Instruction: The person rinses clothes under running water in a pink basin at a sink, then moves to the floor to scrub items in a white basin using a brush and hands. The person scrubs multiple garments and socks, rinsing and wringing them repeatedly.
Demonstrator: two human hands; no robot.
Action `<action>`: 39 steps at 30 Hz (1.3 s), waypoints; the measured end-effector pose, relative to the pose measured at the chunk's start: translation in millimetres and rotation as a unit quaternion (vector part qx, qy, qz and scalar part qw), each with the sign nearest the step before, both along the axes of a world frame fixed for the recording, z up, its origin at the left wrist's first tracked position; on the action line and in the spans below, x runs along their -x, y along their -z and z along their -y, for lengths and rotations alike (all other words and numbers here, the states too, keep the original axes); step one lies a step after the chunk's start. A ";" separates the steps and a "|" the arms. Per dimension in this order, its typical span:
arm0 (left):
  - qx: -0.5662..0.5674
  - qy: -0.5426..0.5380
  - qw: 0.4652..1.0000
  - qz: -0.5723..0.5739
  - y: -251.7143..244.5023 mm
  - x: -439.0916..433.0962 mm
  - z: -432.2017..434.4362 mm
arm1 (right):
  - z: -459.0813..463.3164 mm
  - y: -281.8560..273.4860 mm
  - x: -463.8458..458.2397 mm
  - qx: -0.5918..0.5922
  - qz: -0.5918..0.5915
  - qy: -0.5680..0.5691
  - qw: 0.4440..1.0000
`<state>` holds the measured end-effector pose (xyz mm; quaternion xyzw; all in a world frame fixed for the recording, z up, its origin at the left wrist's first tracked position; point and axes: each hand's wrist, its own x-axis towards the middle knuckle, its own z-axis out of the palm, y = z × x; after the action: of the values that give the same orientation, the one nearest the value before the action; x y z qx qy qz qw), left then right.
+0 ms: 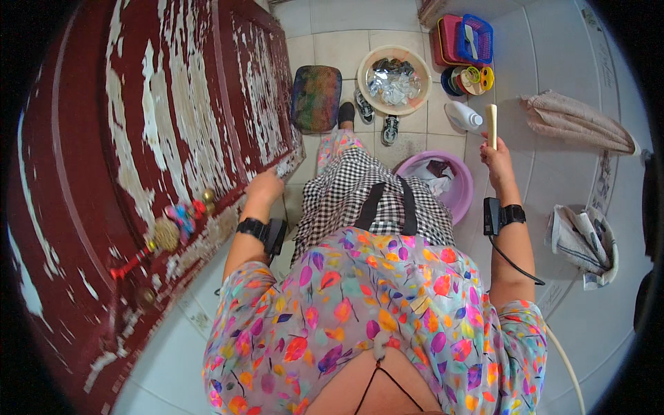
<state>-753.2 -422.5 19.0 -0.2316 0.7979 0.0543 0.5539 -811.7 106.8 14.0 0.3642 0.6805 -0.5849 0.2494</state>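
Note:
My right hand (497,161) is closed around a cream-coloured handle-like object (492,124) that points away from me. What this object is I cannot make out. Just left of its tip, a white bottle (463,115) with a white cap lies on its side on the floor. My left hand (265,188) has curled fingers beside the edge of a dark red door (228,104) with peeling paint; whether it grips the edge is hidden. Between my hands, partly behind my checked apron (337,192), a purple basin (461,171) holds dark and white cloth (438,181).
Ahead stands a cream basin (364,93) with clothes in water. Around it are a doormat (316,98), sneakers (390,129) and a blue basket (485,39) on red containers. A brown towel (576,122) and a white towel (586,244) hang at the right wall.

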 end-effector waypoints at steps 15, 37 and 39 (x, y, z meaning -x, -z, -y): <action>-0.073 0.116 0.988 0.064 76.4 120.7 5.7 | 36.6 4.4 39.5 0.031 0.071 0.037 0.996; -0.307 0.122 0.926 -0.186 57.3 246.0 -197.3 | -5.4 13.4 -16.2 0.043 0.069 0.034 0.996; -0.286 0.153 0.929 -0.176 55.5 262.0 -198.5 | -12.8 12.4 -21.1 0.042 0.065 0.067 0.995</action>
<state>-1015.3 -224.0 -36.5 0.0753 0.8588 0.2346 0.4493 -790.6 119.7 1.6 0.4356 0.6117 -0.6032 0.2688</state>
